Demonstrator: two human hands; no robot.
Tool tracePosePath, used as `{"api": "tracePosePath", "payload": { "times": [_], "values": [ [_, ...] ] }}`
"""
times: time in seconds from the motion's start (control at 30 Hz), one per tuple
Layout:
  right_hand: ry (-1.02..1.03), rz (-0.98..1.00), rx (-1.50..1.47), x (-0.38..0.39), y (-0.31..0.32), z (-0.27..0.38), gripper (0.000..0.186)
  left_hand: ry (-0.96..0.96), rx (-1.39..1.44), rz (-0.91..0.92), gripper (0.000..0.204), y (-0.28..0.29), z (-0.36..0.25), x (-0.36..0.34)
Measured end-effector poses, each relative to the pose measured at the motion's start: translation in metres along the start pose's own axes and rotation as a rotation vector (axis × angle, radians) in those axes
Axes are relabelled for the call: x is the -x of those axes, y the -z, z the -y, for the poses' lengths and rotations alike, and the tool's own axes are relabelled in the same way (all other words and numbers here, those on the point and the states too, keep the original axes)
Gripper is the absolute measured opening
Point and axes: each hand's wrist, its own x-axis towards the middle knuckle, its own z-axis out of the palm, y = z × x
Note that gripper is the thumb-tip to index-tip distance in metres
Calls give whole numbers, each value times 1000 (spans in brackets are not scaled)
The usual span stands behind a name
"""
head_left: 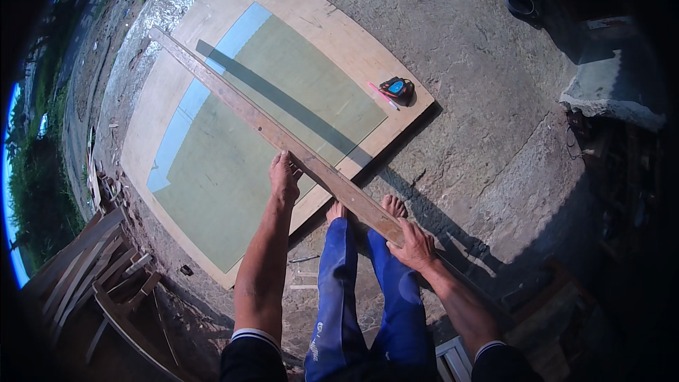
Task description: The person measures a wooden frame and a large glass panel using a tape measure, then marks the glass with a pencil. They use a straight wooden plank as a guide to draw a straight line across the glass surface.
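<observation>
A long brown wooden plank (325, 178) runs diagonally over a pale plywood board (396, 71), casting a long shadow across a greenish sheet (205, 191) with pale blue bands (177, 127). My left hand (284, 173) grips the plank near the middle of the view. My right hand (417, 247) holds it lower and farther right, beside my legs. At the board's right corner lie a black-and-blue tape measure (398, 90) and a thin pink pencil or pen (376, 93).
The board lies on rough concrete (481, 170), my bare feet (392, 207) at its near edge. Curved wooden pieces (92, 276) are piled at the lower left. A dark shoe (522, 10) and a broken concrete block (601, 78) are at the upper right, greenery at the far left.
</observation>
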Motion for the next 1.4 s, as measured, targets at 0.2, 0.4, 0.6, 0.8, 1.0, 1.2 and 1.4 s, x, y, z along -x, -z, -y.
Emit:
{"api": "tracePosePath", "payload": {
  "times": [0.2, 0.4, 0.6, 0.8, 1.0, 1.2, 1.4],
  "values": [
    [-30, 7, 67, -92, -67, -60, 77, -87, -123, 76, 23, -11, 35, -125],
    [37, -64, 48, -169, -130, -104, 78, -175, -174, 65, 25, -24, 58, -222],
    [67, -74, 12, -213, -163, -121, 80, -219, -269, 173, 38, -31, 54, -263],
    [231, -163, 143, -216, -172, -115, 64, -269, -177, 177, 53, -39, 57, -264],
    [464, -245, 406, -202, -167, -107, 43, -362, 153, 274, 40, -37, 72, -244],
    [528, -330, 464, -204, -174, -103, 40, -410, -29, 167, 25, -31, 68, -245],
    [524, -326, 492, -209, -184, -108, 39, -479, -91, 139, 23, -27, 81, -258]
  ]
}}
